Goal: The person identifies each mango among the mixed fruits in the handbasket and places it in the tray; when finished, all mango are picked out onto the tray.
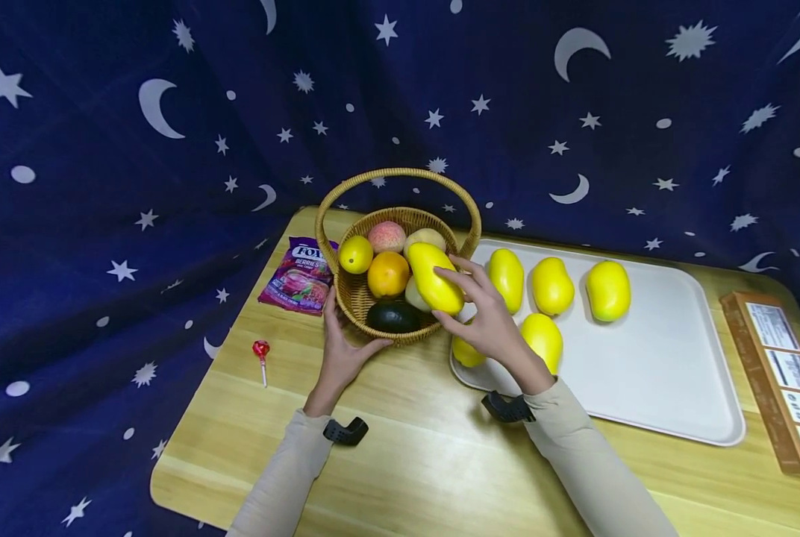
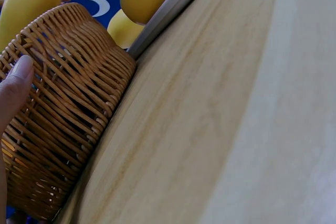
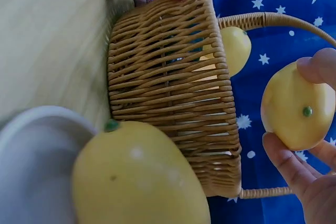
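A wicker basket (image 1: 357, 300) with a tall arched handle stands on the table. My left hand (image 1: 342, 358) holds its outside wall near the front left, fingers along the side and thumb (image 2: 20, 77) against the weave at the front. In my right hand (image 1: 492, 319) is a yellow mango (image 1: 432, 277), gripped between thumb and fingers over the basket's right side. The right wrist view shows this mango (image 3: 296, 106) above the rim. Inside the basket lie a lemon (image 1: 356, 255), an orange (image 1: 388, 274), a pinkish peach (image 1: 386, 236), a dark avocado (image 1: 393, 317) and pale round fruit (image 1: 425, 238), partly hidden.
Right of the basket, a white tray (image 1: 655, 358) carries several mangoes (image 1: 608, 291), one partly under my right hand. A brown box (image 1: 752, 358) lies at the far right. On the left are a purple candy bag (image 1: 299, 276) and a red lollipop (image 1: 261, 348). A starry cloth (image 1: 400, 89) hangs behind.
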Action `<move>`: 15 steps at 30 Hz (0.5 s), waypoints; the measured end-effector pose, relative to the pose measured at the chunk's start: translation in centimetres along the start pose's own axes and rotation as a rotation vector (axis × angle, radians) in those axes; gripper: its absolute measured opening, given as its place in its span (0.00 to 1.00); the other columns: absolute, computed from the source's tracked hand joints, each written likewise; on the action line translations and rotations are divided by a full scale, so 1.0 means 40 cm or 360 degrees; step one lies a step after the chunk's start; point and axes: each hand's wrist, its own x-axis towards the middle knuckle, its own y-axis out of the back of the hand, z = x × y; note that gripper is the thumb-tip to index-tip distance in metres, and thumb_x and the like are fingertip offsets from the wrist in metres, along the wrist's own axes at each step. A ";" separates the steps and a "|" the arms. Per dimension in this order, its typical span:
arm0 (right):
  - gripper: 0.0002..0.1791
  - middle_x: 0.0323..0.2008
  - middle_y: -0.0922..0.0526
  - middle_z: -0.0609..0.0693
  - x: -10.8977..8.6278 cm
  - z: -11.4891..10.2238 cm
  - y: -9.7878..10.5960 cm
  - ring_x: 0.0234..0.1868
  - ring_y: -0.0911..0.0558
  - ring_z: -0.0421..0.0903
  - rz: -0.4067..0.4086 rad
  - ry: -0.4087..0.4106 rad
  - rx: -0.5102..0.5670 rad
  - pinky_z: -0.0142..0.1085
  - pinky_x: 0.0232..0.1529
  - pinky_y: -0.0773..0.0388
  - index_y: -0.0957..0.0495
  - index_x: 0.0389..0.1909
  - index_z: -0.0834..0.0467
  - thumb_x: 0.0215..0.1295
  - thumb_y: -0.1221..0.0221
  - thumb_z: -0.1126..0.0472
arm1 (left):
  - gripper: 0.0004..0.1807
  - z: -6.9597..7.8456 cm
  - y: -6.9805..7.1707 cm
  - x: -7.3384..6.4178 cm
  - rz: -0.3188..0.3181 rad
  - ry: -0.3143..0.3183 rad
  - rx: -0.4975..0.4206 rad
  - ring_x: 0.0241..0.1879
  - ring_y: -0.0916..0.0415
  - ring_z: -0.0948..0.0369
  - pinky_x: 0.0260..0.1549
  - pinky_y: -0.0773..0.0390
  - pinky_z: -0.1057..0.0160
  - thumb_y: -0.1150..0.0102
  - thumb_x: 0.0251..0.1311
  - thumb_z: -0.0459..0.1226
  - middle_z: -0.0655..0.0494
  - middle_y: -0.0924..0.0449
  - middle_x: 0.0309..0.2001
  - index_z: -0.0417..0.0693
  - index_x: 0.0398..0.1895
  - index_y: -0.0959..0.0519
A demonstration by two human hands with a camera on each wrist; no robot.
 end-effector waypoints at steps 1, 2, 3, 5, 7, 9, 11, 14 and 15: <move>0.35 0.70 0.36 0.56 -0.009 -0.001 0.003 0.64 0.29 0.52 0.0013 0.0001 -0.0007 0.45 0.45 0.20 0.27 0.65 0.51 0.54 0.29 0.62 | 0.67 0.001 0.000 -0.001 -0.0002 0.0006 0.0002 0.71 0.49 0.41 0.65 0.40 0.42 0.22 0.41 0.28 0.36 0.59 0.75 0.36 0.77 0.63; 0.35 0.70 0.36 0.56 -0.018 -0.003 0.005 0.64 0.28 0.52 0.0022 0.0002 -0.0015 0.43 0.45 0.20 0.27 0.65 0.50 0.54 0.29 0.62 | 0.67 0.002 0.000 -0.001 -0.0004 0.0013 0.0000 0.71 0.48 0.42 0.65 0.40 0.42 0.22 0.41 0.28 0.36 0.59 0.75 0.36 0.77 0.63; 0.35 0.70 0.35 0.56 -0.027 -0.002 0.007 0.63 0.27 0.52 0.0035 0.0009 -0.0022 0.42 0.44 0.21 0.27 0.65 0.51 0.53 0.29 0.63 | 0.67 0.002 -0.001 -0.001 -0.0004 0.0016 -0.0003 0.71 0.48 0.42 0.64 0.39 0.42 0.22 0.41 0.28 0.37 0.59 0.75 0.37 0.77 0.63; 0.36 0.69 0.34 0.57 -0.045 -0.004 0.011 0.62 0.27 0.52 0.0055 0.0030 -0.0041 0.38 0.44 0.22 0.26 0.64 0.51 0.51 0.28 0.63 | 0.67 0.002 -0.001 -0.002 -0.0004 0.0015 -0.0008 0.71 0.49 0.42 0.65 0.40 0.42 0.22 0.41 0.28 0.36 0.59 0.76 0.37 0.77 0.64; 0.36 0.69 0.34 0.57 -0.064 -0.006 0.015 0.63 0.27 0.53 0.0072 0.0062 -0.0059 0.34 0.45 0.23 0.26 0.64 0.51 0.50 0.28 0.63 | 0.67 0.001 -0.002 -0.002 -0.0003 0.0010 -0.0021 0.72 0.49 0.42 0.65 0.41 0.42 0.22 0.41 0.27 0.36 0.60 0.76 0.37 0.77 0.64; 0.36 0.69 0.33 0.56 -0.083 -0.006 0.020 0.65 0.28 0.54 0.0088 0.0089 -0.0068 0.29 0.47 0.26 0.25 0.63 0.52 0.49 0.27 0.64 | 0.68 0.000 -0.002 -0.001 -0.0002 -0.0008 -0.0029 0.71 0.49 0.40 0.65 0.40 0.41 0.22 0.41 0.27 0.36 0.59 0.75 0.38 0.77 0.64; 0.36 0.69 0.34 0.55 -0.103 -0.007 0.027 0.67 0.30 0.54 0.0094 0.0099 -0.0077 0.25 0.50 0.28 0.25 0.63 0.53 0.49 0.27 0.64 | 0.68 0.000 -0.002 -0.001 -0.0001 -0.0024 -0.0029 0.71 0.48 0.39 0.64 0.40 0.41 0.22 0.40 0.27 0.35 0.58 0.75 0.38 0.77 0.64; 0.36 0.69 0.34 0.55 -0.135 -0.007 0.037 0.67 0.31 0.54 0.0092 0.0073 -0.0098 0.22 0.53 0.31 0.25 0.63 0.53 0.48 0.27 0.64 | 0.69 -0.015 -0.004 0.000 0.0006 -0.0028 -0.0027 0.71 0.48 0.41 0.64 0.39 0.41 0.21 0.40 0.28 0.38 0.58 0.75 0.40 0.77 0.64; 0.37 0.69 0.34 0.56 -0.145 -0.007 0.041 0.66 0.29 0.53 0.0090 0.0066 -0.0101 0.21 0.53 0.31 0.25 0.63 0.53 0.47 0.27 0.64 | 0.69 -0.015 -0.004 0.000 0.0007 -0.0029 -0.0024 0.71 0.48 0.41 0.63 0.39 0.41 0.21 0.39 0.28 0.38 0.58 0.75 0.40 0.77 0.63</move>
